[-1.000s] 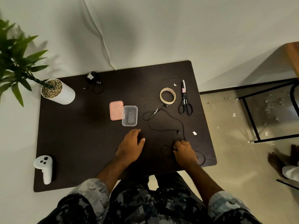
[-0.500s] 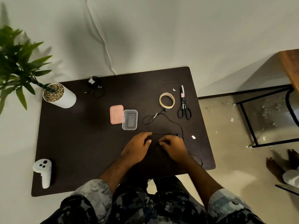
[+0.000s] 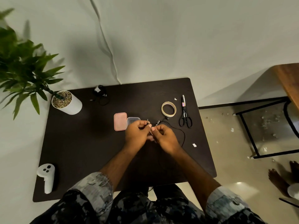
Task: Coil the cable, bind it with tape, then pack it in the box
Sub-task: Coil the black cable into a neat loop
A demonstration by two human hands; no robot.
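A thin black earphone cable [image 3: 182,133] trails over the dark table [image 3: 84,143], looping to the right of my hands. My left hand [image 3: 137,135] pinches the cable's plug end, whose metal tip sticks up above the fingers. My right hand [image 3: 165,138] pinches the cable close beside it. Both hands are raised above the table's middle. The clear plastic box [image 3: 133,119] lies behind my left hand, partly hidden by it, with its pink lid [image 3: 120,121] beside it on the left. A roll of beige tape [image 3: 168,108] lies further back on the right.
Black scissors [image 3: 185,116] lie right of the tape. A potted plant [image 3: 66,102] stands at the back left, another black cable bundle [image 3: 101,93] at the back, a white controller [image 3: 47,177] at the front left. A paper scrap [image 3: 194,145] lies near the right edge.
Both hands left the table's front part, took up the cable and rose to the middle. They now hold the plug end between them. The camera view shifted.
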